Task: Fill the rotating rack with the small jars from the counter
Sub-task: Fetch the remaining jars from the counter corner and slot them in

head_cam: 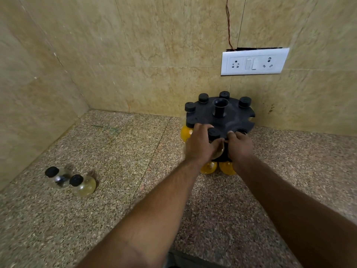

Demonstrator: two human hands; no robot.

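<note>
speckled granite counter [116, 190]: both hands' fingers [216, 144] grip a round clear jar [219, 149].

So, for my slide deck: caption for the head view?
Both hands, left hand and right hand, seat a jar in the rack; two jars wait on the counter.

No text, brand or number can be read anywhere; the white switch plate [254, 61] at upper right of the frame carries no readable marking; the jar caps are plain.
</note>
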